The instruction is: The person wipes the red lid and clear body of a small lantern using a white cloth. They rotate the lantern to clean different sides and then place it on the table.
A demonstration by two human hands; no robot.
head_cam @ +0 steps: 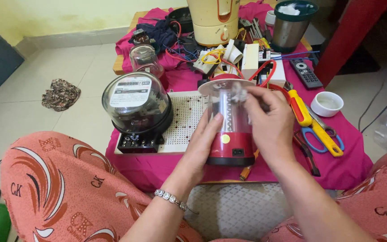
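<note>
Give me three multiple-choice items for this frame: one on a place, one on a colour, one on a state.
1. Where is the meter relative to the lantern?
A. To its left
B. To its right
C. On top of it

2. What colour is the lantern's base?
A. Green
B. Red
C. Black

3. How does the left hand stand?
A. Flat on the cloth
B. Wrapped on the lantern's side
C. Holding the scissors

Answers: 1 A, the domed meter sits left of the lantern on the perforated board. 2 B, the base below the clear tube is red. 3 B, its fingers lie along the lantern while the right hand works near the top.
</note>
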